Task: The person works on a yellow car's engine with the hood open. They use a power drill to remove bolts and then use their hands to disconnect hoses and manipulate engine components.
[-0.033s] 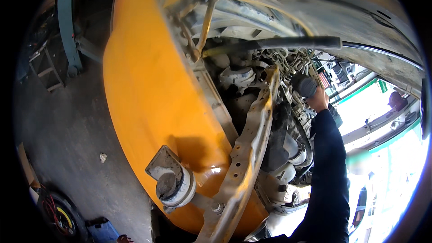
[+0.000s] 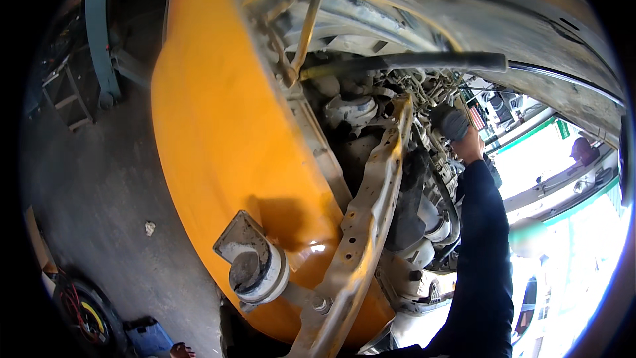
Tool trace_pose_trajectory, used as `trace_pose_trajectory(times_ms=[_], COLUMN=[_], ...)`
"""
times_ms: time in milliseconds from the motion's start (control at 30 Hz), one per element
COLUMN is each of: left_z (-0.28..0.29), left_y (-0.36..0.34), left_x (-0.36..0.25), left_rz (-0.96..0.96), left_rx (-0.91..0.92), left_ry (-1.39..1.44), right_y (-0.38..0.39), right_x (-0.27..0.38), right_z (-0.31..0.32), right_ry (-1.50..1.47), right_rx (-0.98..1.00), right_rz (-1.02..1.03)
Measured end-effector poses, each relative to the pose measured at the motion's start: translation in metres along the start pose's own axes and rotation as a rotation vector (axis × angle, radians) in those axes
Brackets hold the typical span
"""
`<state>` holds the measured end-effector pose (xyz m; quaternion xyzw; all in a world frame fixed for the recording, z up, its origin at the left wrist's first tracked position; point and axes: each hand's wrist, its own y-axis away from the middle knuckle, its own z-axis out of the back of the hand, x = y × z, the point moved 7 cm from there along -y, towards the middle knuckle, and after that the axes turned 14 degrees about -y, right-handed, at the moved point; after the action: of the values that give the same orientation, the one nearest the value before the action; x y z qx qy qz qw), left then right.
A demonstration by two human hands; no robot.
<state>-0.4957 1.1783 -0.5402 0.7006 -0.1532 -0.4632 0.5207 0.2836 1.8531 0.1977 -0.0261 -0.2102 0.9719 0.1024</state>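
Observation:
My right hand (image 2: 472,146) reaches over the engine bay, its fingers closed on a dark rounded, ridged thing (image 2: 452,123) whose kind I cannot make out. Below that wrist is the engine (image 2: 424,222), with hoses and a pale canister. At the very bottom edge, left of the car, only the fingertips of a hand show, seemingly my left hand (image 2: 182,351); what it holds, if anything, is out of sight. Between the two lies a bare metal crossbar (image 2: 361,225) with worn orange paint.
The raised hood (image 2: 503,13) and a dark strut (image 2: 457,61) hang over the bay. An orange fender (image 2: 212,139) carries a round-topped metal mount (image 2: 258,272). On the floor at left are a tyre (image 2: 89,321), a blue box (image 2: 149,338) and a lift post (image 2: 99,33).

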Motion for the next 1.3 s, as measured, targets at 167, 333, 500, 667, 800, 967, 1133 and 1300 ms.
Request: trace_pose_trajectory(times_ms=[167,333,500,667,800,967,1133,1300], left_z=[-0.001,0.026,0.035,0.033,0.025,0.031,0.023,0.033], left_y=[-0.011,-0.009,-0.007,0.000,0.012,0.015,0.011,0.011], left_x=[0.009,0.035,0.035,0.027,0.027,0.024,0.020,0.020], left_rz=[-0.093,0.297,0.184,0.056,0.120,0.161,0.072,0.201], left_rx=[-0.122,-0.298,-0.368,-0.342,-0.367,-0.368,-0.351,-0.370], left_ry=[-0.362,-0.168,-0.225,-0.247,-0.248,-0.263,-0.314,-0.141], right_y=[-0.022,-0.016,-0.011,-0.012,-0.012,-0.017,-0.029,-0.012], right_x=[-0.012,0.001,0.009,-0.004,-0.001,0.013,0.012,0.027], right_z=[-0.002,-0.005,-0.015,-0.033,-0.037,-0.032,-0.015,-0.010], right_ry=[-0.176,-0.155,-0.070,-0.120,-0.166,-0.089,-0.147,-0.078], right_rx=[-0.092,-0.111,-0.018,0.017,-0.020,-0.015,-0.112,-0.055], right_rz=[-0.025,-0.058,-0.096,-0.159,-0.078,-0.055,0.054,-0.107])
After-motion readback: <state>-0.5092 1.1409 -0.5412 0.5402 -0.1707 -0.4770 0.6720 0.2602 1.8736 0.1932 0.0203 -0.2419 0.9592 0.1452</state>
